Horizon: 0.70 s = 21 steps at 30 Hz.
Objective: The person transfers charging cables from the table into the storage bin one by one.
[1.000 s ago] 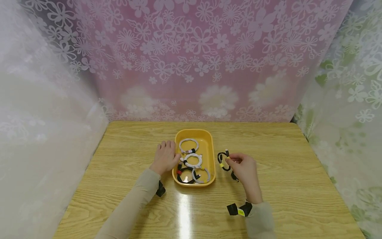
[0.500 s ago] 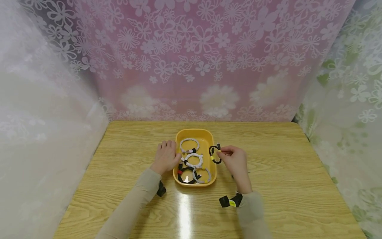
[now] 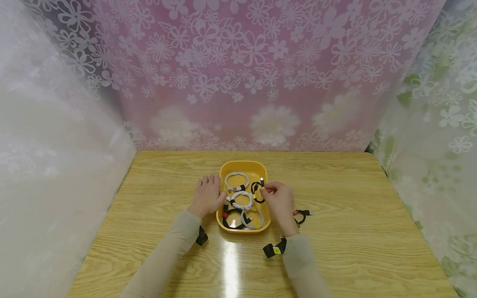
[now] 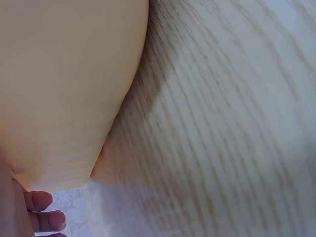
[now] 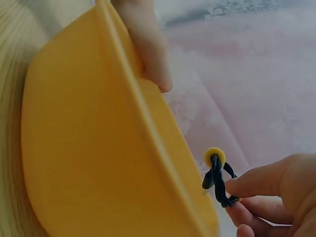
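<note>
In the head view my right hand pinches a small coiled black USB cable with yellow ties, over the right side of a yellow plastic bin. The right wrist view shows thumb and fingertips on the cable loop, close above the bin's rim. On the opposite side my left hand holds the bin's left rim, thumb over the edge and fingers along the outside. Inside lie a white coiled cable, another white coil, a grey coil and a black coil with a red tie.
On the wooden table, right of my right wrist, lies another black cable with a red tie, partly hidden by the arm. A pink floral curtain hangs behind the table, with pale curtains at both sides.
My right hand has moved left with the black cable, from the table beside the bin to over its right side. The cable on the table has come into view. The left hand has stayed put.
</note>
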Motion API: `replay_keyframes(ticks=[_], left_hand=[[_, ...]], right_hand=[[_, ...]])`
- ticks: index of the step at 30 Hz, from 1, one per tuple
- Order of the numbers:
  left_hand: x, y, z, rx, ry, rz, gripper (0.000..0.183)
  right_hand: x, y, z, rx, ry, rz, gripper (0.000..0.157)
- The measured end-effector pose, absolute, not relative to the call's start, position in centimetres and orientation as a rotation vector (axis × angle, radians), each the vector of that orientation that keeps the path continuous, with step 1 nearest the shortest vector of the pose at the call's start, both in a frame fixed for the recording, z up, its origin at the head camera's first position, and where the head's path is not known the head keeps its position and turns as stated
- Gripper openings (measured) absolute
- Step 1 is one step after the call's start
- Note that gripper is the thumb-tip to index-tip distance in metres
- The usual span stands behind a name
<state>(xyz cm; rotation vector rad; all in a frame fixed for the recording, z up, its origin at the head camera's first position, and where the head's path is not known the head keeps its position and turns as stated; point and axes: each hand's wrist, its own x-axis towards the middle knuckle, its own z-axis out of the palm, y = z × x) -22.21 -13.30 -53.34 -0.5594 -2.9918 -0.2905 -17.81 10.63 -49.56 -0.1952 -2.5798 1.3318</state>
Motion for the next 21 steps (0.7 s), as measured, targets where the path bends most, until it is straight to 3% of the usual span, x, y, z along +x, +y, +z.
replay_keyframes(ticks=[21], left_hand=[[-22.0,-13.2,-53.0,-0.574,-2.973,-0.285,0.019]], right_hand=[[-19.0,8.6,-51.2,-0.019,-2.792,0.69,0.012]])
